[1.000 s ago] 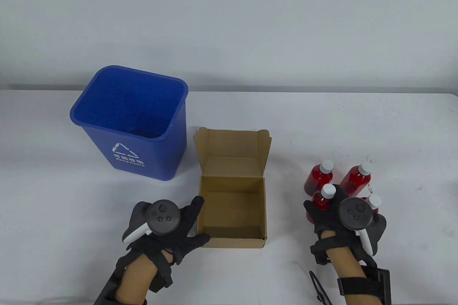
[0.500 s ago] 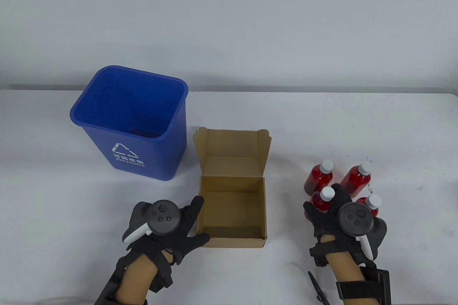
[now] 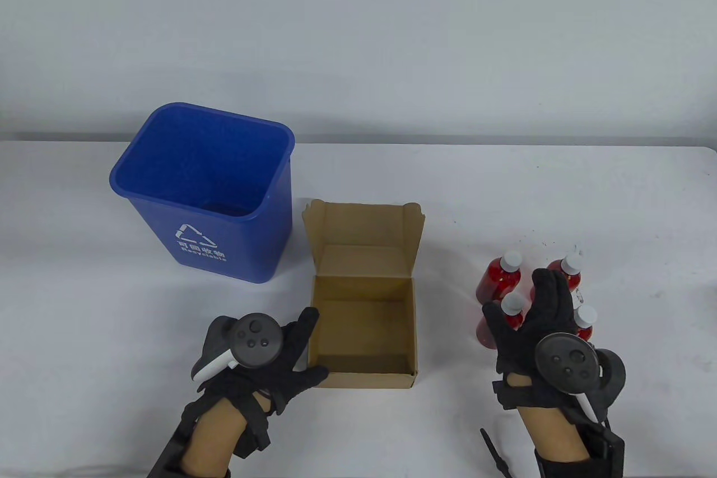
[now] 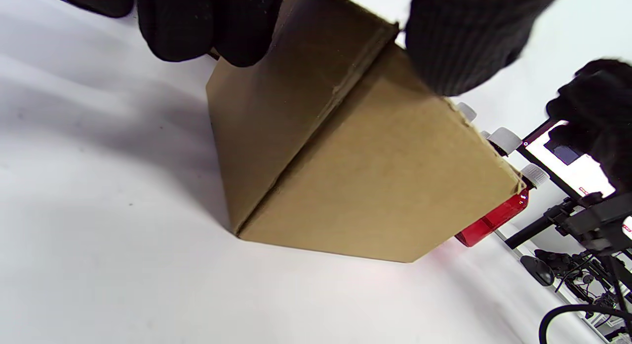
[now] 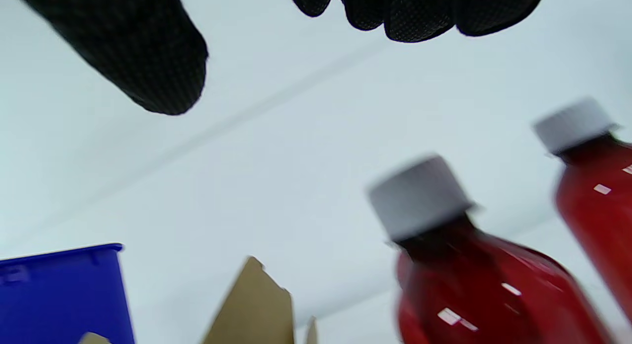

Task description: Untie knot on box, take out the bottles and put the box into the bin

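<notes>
The brown cardboard box (image 3: 367,380) stands in the middle of the table with its lid flap up and nothing inside. My left hand (image 3: 285,343) braces its front-left corner, the fingers (image 4: 207,28) against the left wall and the thumb (image 4: 459,43) on the front edge. Several red bottles with white caps (image 3: 498,276) stand upright to the right of the box. My right hand (image 3: 538,310) hovers over them with its fingers straight, and in the right wrist view its fingers (image 5: 419,13) hold nothing above a bottle (image 5: 474,285).
The blue recycling bin (image 3: 140,136) stands open at the box's back left, close to its lid. A thin black object (image 3: 496,450) lies by the front table edge beside my right wrist. The table's far edge runs behind the bin.
My right hand let go of the front-left bottle, straightened its fingers and rose above the bottles. The left hand, the box and the bin have not moved.
</notes>
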Action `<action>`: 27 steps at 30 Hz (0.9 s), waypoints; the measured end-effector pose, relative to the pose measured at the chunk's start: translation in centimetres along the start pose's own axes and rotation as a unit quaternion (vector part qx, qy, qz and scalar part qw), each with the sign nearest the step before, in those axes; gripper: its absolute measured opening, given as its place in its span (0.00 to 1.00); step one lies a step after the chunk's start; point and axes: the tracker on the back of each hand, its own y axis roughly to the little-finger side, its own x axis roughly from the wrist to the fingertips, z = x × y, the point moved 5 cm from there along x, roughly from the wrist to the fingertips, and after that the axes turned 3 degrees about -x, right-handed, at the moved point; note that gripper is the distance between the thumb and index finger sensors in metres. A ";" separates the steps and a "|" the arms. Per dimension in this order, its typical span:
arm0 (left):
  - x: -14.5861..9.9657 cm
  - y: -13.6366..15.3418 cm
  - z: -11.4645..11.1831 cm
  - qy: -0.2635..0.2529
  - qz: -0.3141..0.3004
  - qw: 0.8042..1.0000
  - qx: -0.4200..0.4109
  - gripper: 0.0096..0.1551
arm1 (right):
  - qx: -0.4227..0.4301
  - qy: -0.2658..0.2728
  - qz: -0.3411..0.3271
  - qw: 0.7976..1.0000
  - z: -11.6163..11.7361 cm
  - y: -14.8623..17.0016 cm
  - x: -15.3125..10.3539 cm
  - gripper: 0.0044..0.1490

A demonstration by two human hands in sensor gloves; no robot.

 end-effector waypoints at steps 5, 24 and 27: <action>0.0 0.0 0.1 -0.002 0.001 1.000 0.002 0.59 | -0.005 -0.001 -0.076 0.997 -0.8 -5.6 0.0 0.51; -0.5 -0.8 0.7 -0.037 -0.007 0.999 0.024 0.55 | 0.024 -0.171 -0.143 0.974 10.3 -8.7 -2.2 0.46; -0.7 -1.5 1.1 -0.062 -0.018 0.997 0.043 0.54 | 0.029 -0.209 -0.130 0.969 11.3 -7.7 -2.7 0.48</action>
